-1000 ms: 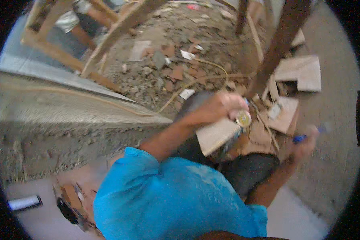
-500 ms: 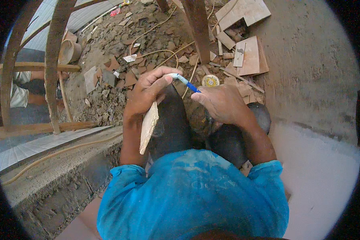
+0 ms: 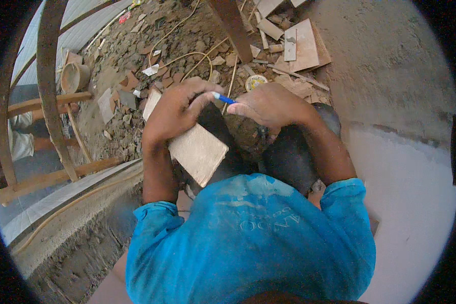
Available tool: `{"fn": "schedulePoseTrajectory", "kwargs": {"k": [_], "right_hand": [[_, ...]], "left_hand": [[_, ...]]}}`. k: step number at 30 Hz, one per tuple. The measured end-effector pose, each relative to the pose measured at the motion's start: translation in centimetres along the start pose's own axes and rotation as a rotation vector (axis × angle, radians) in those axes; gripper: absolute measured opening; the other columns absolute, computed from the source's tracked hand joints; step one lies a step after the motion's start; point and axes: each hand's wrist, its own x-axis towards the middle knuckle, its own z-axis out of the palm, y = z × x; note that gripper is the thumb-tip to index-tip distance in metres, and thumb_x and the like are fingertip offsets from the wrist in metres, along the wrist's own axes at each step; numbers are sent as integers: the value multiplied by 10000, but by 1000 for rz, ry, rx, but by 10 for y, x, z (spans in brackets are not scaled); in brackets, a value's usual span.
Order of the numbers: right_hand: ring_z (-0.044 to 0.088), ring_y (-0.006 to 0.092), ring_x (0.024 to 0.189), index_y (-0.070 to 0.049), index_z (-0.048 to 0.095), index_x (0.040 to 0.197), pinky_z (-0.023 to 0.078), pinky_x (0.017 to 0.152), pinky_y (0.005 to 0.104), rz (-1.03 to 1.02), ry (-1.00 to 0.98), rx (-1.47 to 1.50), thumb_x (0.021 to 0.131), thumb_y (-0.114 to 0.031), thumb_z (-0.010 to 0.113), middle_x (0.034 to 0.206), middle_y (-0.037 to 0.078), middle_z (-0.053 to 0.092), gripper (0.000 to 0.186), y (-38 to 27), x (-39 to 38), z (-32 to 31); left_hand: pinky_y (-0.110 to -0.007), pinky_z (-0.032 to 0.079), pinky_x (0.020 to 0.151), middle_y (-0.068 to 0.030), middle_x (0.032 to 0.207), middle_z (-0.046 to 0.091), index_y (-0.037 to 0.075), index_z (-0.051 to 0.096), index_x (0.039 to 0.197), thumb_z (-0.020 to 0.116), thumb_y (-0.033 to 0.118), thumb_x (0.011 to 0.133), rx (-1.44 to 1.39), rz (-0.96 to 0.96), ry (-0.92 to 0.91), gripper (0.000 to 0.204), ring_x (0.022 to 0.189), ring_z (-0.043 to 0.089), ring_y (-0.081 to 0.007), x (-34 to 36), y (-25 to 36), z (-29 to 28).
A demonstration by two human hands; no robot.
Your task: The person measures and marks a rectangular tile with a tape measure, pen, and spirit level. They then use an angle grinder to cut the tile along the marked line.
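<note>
My left hand point(image 3: 180, 106) is closed around a pale tile piece point(image 3: 197, 154), which lies slantwise above my dark-clad left thigh; its fingertips also reach the white end of a blue pen point(image 3: 225, 99). My right hand point(image 3: 268, 106) pinches the pen's blue end, thumb along it, just right of my left hand. A round yellow-and-silver object point(image 3: 256, 82), possibly a tape measure, sits on the rubble beyond my right hand.
Wooden framing point(image 3: 48, 101) stands at left, with another person's legs point(image 3: 23, 139) behind it. A bucket point(image 3: 73, 78), hoses, broken tiles point(image 3: 301, 45) and a wooden post point(image 3: 228, 28) are ahead. A rough concrete ledge point(image 3: 101, 207) runs at lower left; a plastered surface point(image 3: 385, 76) lies at right.
The pen moved from my right side to between both hands. The tile, edge-on half a second ago, has turned to show its face. The round object left my left hand for the rubble.
</note>
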Motion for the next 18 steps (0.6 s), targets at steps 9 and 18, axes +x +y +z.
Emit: {"fn": "schedulePoseTrajectory", "kwargs": {"k": [9,18], "right_hand": [[716,170,878,-54,682,1170,564,746,345,265,1024,618,1041,-362,605,1004,92,756,343,57,-22,-16],[719,169,984,-13,611,1187,600,810,289,373,1286,235,857,-61,837,1066,119,739,403,-10,-84,-47]], "left_hand": [[-306,438,654,-7,728,636,23,750,1170,471,576,1073,-433,-331,602,627,701,563,-111,84,-29,-2],[-383,496,766,-94,855,683,-4,708,1072,499,537,1070,-424,11,429,581,798,619,-223,174,29,101]]}}
